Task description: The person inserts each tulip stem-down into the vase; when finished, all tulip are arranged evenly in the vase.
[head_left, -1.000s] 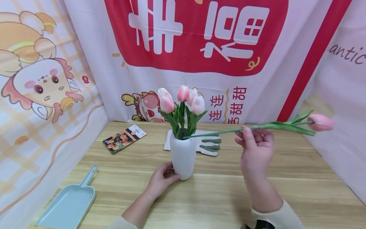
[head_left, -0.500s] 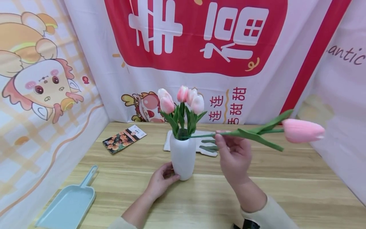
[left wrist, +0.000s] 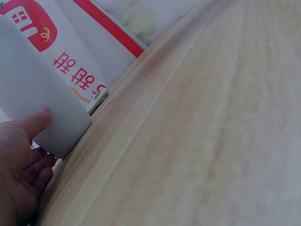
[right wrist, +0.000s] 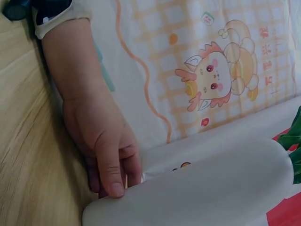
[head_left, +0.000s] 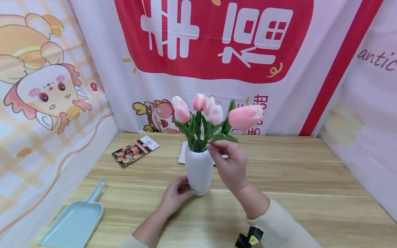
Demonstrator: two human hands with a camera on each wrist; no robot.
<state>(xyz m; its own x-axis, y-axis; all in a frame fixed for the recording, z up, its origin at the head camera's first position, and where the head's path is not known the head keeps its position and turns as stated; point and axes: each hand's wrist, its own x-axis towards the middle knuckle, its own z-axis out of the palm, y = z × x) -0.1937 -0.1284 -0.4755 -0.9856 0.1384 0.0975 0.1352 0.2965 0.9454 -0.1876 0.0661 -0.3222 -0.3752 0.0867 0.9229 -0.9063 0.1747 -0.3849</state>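
Observation:
A white vase [head_left: 199,174] stands upright on the table, with several pink-and-white tulips [head_left: 182,114] in it. My left hand [head_left: 174,195] holds the vase low on its left side, thumb at the front. The left wrist view shows that thumb on the vase [left wrist: 56,110]; the right wrist view shows the same left hand [right wrist: 110,146] at the vase's base. Just right of the vase mouth, my right hand [head_left: 232,165] pinches a single pink tulip [head_left: 245,117] by its stem, below the leaves. Its bloom tilts to the right; its lower stem is hidden.
A whitish glove [head_left: 182,156] lies behind the vase, mostly hidden. To the left are a flower-printed packet [head_left: 135,151] and a light blue dustpan [head_left: 75,220]. Printed cloth hangs [head_left: 211,77] close behind the table and along both sides.
My right hand has moved left to the vase mouth with the tulip, whose bloom has swung from nearly level to more raised. The left hand and vase have stayed put.

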